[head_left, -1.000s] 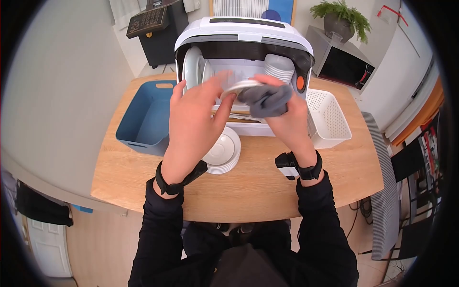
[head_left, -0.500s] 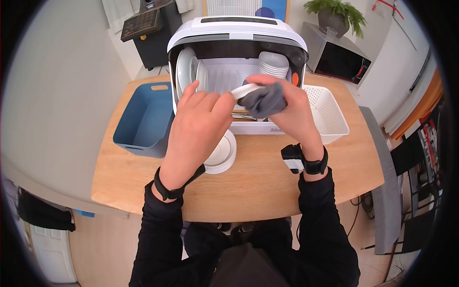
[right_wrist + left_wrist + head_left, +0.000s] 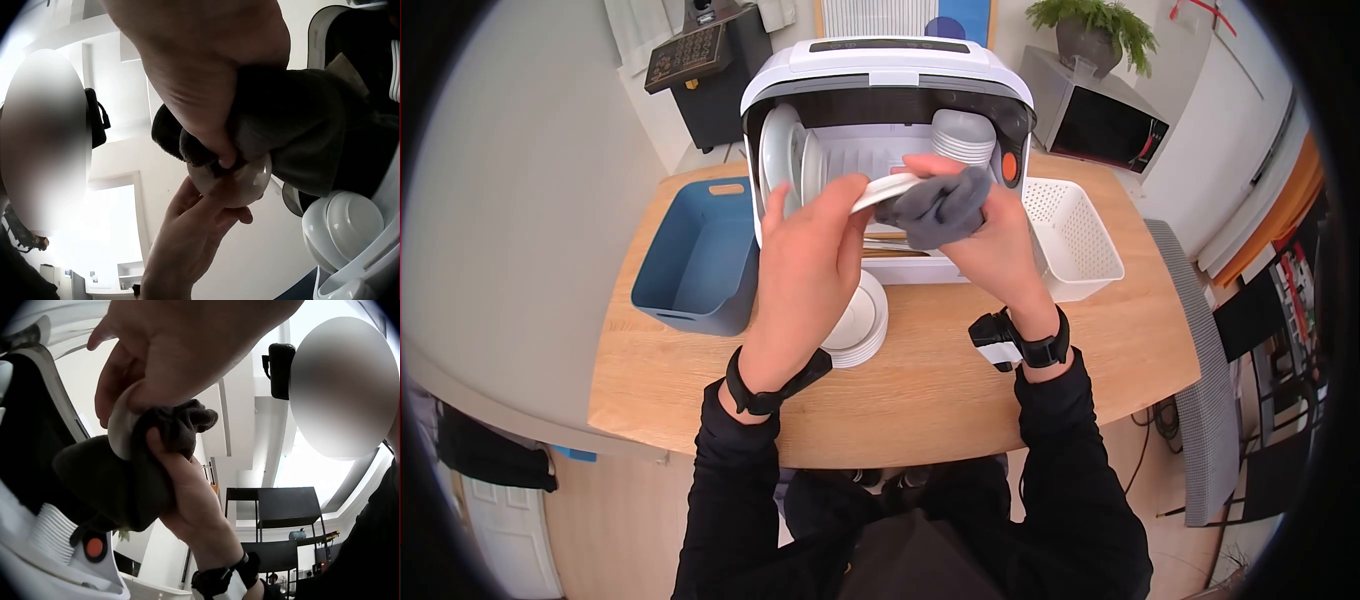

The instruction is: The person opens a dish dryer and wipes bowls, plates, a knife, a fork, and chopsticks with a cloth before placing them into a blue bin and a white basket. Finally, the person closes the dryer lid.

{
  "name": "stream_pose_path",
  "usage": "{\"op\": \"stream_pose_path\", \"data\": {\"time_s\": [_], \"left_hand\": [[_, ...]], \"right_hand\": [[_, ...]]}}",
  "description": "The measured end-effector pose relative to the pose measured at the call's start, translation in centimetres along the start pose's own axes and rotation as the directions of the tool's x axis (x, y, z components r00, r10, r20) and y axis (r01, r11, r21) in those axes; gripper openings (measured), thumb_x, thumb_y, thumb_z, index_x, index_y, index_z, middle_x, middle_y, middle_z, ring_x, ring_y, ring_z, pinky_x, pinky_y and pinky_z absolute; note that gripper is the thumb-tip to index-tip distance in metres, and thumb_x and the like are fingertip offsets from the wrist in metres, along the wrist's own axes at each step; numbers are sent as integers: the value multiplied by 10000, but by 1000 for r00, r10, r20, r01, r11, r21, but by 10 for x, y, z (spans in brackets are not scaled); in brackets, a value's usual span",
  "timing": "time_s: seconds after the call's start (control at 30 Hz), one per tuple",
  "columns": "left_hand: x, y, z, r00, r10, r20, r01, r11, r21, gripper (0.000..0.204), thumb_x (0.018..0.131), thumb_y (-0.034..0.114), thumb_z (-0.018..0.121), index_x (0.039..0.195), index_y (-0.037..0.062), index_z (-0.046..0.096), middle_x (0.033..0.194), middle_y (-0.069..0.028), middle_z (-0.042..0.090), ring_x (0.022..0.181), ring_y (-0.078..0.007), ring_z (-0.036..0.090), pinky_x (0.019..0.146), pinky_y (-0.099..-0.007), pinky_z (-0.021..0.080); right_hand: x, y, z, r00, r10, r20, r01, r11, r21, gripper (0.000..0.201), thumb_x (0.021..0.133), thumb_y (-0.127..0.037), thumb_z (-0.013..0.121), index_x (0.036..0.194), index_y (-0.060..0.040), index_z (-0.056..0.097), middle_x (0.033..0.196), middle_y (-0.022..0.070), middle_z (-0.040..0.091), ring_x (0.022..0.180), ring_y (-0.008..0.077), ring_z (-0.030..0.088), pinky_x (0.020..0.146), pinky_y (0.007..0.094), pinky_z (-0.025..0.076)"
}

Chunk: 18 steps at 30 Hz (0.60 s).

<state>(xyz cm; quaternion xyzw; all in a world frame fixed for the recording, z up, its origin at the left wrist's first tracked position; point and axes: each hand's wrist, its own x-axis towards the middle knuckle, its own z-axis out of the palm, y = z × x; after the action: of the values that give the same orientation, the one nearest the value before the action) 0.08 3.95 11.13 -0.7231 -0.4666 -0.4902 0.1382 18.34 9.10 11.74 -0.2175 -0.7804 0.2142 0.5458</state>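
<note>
A small white plate (image 3: 885, 188) is held up in front of the open dish dryer (image 3: 885, 62), seen nearly edge-on in the head view. My left hand (image 3: 802, 268) pinches its left edge between thumb and fingers. From the right, my right hand (image 3: 1006, 248) grips a bunched dark grey cloth (image 3: 940, 208) against the plate. In the right wrist view, the plate's glossy face (image 3: 253, 181) shows below the cloth, whose folds cover part of it. Beneath my left hand, a stack of small white plates (image 3: 866, 335) stands on the table.
Larger white plates (image 3: 780, 150) stand upright at the dryer's left; white bowls (image 3: 963, 138) are stacked at its right. Cutlery (image 3: 895, 250) lies along its front. A blue bin (image 3: 700, 240) flanks it on the left, a white perforated basket (image 3: 1080, 240) on the right.
My left hand and its fingers have shifted along the plate's edge. The plate has turned more edge-on, and the cloth stays pressed to it in my right hand.
</note>
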Motion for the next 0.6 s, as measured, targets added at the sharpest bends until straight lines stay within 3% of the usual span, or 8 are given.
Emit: {"op": "stream_pose_path", "data": {"time_s": [0.07, 0.17, 0.27, 0.37, 0.47, 0.6], "left_hand": [[1, 2, -4, 995, 99, -19, -94, 978, 185, 313, 833, -2, 629, 1110, 139, 594, 816, 12, 624, 749, -210, 626, 1046, -494, 360], [0, 3, -5, 990, 141, 23, -140, 926, 352, 343, 819, -16, 626, 1119, 147, 589, 802, 11, 623, 755, -205, 632, 1044, -502, 361], [3, 0, -8, 982, 180, 47, -184, 893, 410, 361, 806, -4, 654, 1122, 155, 583, 803, 12, 648, 777, -191, 645, 1037, -496, 367], [3, -4, -8, 999, 54, -7, -51, 980, 194, 347, 807, 26, 691, 1110, 154, 582, 821, 15, 678, 773, -184, 655, 1030, -488, 367], [3, -10, -5, 1000, 6, -8, -5, 995, 98, 392, 770, -13, 727, 1110, 135, 600, 897, 4, 694, 846, -172, 661, 1075, -492, 334], [3, -8, -1, 996, 49, -79, -38, 990, 133, 313, 807, 9, 714, 1076, 125, 603, 875, 0, 699, 805, -187, 661, 1067, -487, 333]], "right_hand": [[1, 5, -3, 977, -205, 54, 212, 940, -266, 502, 718, -4, 775, 1196, -86, 646, 1055, 70, 714, 926, 215, 698, 808, 308, 549], [1, 7, 2, 909, -413, 62, 396, 805, -441, 539, 669, -1, 777, 1182, -109, 649, 1052, 81, 708, 906, 277, 685, 756, 336, 550], [2, 11, 4, 922, -385, 38, 368, 841, -396, 553, 647, 9, 772, 1171, -119, 649, 1049, 76, 709, 879, 275, 683, 730, 336, 542], [0, 12, 6, 944, -331, 3, 310, 883, -351, 554, 652, 14, 769, 1174, -128, 651, 1055, 78, 709, 864, 274, 680, 721, 338, 538], [2, 15, 5, 944, -331, -2, 309, 884, -352, 569, 650, 13, 774, 1188, -123, 649, 1054, 88, 709, 862, 278, 680, 725, 335, 538], [2, 15, 4, 962, -272, -31, 252, 925, -283, 594, 645, 20, 781, 1207, -119, 645, 1049, 98, 710, 871, 277, 685, 740, 326, 545]]}}
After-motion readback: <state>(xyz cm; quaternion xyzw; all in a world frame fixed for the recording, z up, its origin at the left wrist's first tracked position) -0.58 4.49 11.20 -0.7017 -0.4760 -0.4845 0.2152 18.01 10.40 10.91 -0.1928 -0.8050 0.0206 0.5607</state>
